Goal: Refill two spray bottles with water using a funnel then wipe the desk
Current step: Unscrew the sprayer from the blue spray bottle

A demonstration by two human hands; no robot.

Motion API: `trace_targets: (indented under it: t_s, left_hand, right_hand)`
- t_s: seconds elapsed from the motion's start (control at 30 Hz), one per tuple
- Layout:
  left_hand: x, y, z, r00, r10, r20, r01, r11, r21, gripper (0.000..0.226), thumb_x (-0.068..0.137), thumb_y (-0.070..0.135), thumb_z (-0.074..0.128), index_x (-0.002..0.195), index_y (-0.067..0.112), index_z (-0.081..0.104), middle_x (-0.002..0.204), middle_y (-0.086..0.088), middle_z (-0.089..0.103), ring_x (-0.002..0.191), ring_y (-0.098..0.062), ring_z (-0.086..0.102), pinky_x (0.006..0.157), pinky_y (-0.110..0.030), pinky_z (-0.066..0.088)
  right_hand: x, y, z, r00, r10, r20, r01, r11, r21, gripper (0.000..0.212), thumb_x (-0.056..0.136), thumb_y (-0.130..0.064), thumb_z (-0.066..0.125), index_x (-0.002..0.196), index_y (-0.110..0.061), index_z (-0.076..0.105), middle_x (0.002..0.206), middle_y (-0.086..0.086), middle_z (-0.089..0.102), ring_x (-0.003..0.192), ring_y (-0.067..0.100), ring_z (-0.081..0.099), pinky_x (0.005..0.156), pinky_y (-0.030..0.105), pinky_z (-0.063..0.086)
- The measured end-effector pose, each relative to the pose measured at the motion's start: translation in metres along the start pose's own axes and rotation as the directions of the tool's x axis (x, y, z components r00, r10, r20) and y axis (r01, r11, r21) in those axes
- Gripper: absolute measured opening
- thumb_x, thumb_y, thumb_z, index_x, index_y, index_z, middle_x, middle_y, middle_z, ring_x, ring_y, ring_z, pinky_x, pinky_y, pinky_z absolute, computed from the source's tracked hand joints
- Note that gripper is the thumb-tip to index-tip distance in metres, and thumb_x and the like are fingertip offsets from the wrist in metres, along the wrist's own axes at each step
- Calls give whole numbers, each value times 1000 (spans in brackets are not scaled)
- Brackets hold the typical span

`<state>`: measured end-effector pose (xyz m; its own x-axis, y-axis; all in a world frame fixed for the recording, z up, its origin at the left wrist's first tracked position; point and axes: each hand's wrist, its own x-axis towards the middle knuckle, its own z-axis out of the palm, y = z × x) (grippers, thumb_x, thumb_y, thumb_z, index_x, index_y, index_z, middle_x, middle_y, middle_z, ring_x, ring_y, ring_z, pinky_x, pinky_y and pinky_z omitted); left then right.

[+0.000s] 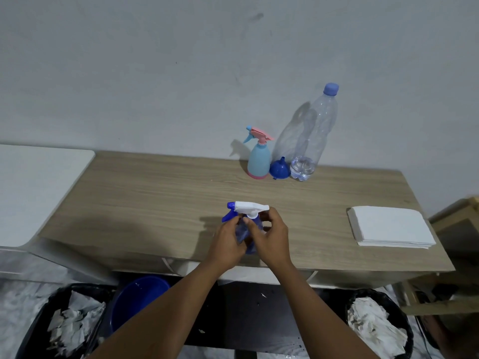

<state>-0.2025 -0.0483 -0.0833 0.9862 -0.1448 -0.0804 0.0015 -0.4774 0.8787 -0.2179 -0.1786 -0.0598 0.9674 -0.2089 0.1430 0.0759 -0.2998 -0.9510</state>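
Observation:
A clear blue spray bottle [247, 230] with a white and blue trigger head stands near the front middle of the wooden desk [155, 203]. My left hand [228, 242] grips its body. My right hand [272, 237] is closed around its white collar just under the head. At the back stand a light blue and pink spray bottle [258, 159], a small blue funnel [278, 169] lying mouth down, and a tall clear water bottle [312, 136] with a blue cap and a little water at the bottom.
A stack of white paper napkins [391, 226] lies at the desk's right. Below the front edge are two black bins [59, 325] with crumpled paper and a blue bucket [137, 296]. A white surface [33, 187] adjoins on the left.

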Motion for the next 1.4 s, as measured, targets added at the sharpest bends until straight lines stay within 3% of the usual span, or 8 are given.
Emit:
trace_targets:
  t_s: [0.53,0.67,0.8,0.9,1.03,1.13,1.23,1.4]
  left_hand:
    - [-2,3,0,1000,10,-16,-10,1000,-9,45,82,8,74,116,31,57,104,19,64,101,-7,66,83,-27,58]
    - [-4,7,-1,1000,17,-12,-17,1000,-24,47,80,5,76,113,32,56,100,26,61,97,9,63,76,-11,53]
    - [-5,8,-1,1000,16,-22,-17,1000,-27,52,80,8,76,111,43,53,103,26,63,99,0,65,81,-24,57]
    - [-6,12,-1,998,46,-32,-47,998,-41,59,82,9,74,113,53,50,106,30,62,102,8,62,85,-17,54]
    - [-5,9,0,997,50,-56,-54,996,-68,56,78,6,72,125,33,57,111,17,67,103,-2,65,87,-29,56]
    - [-6,8,0,997,40,-65,-45,996,-77,61,74,9,67,124,41,56,109,20,68,100,-2,66,87,-30,54]
    - [-5,7,1,995,60,-76,-65,995,-69,60,77,13,71,119,51,52,112,23,66,106,-2,63,93,-30,52]
    - [-3,2,3,996,53,-72,-59,994,-96,59,77,11,78,129,28,56,121,9,66,111,-6,63,99,-36,51]
  right_hand:
    - [-3,-5,0,999,40,-33,-40,999,-20,26,87,-31,75,110,-27,64,99,-14,69,96,3,65,78,30,58]
    - [-7,-6,-1,999,-11,-35,9,998,-55,33,84,-31,77,114,-24,66,103,-15,69,99,0,64,80,16,52]
    - [-3,-12,-2,999,-11,-35,9,997,-71,24,89,-29,73,111,-25,66,101,-17,67,97,-3,62,78,10,45]
    - [-2,-15,-5,997,-69,-26,67,995,-73,21,94,-26,68,114,-28,66,107,-20,67,103,-2,62,86,12,47]
    - [12,-32,-12,986,-121,-117,119,992,-31,17,92,-18,70,109,-22,69,100,-15,70,97,3,66,85,21,52]
    - [35,-55,-24,965,-148,-217,155,988,15,21,89,-17,72,109,-11,72,95,-4,73,91,9,67,82,22,53]
    - [66,-82,-43,934,-74,-350,115,988,98,17,88,-17,74,103,-10,72,87,-2,72,78,5,64,74,20,52]
    - [113,-79,-83,917,71,-394,-57,997,47,20,84,-27,72,94,-10,72,74,-2,68,62,5,58,64,19,50]
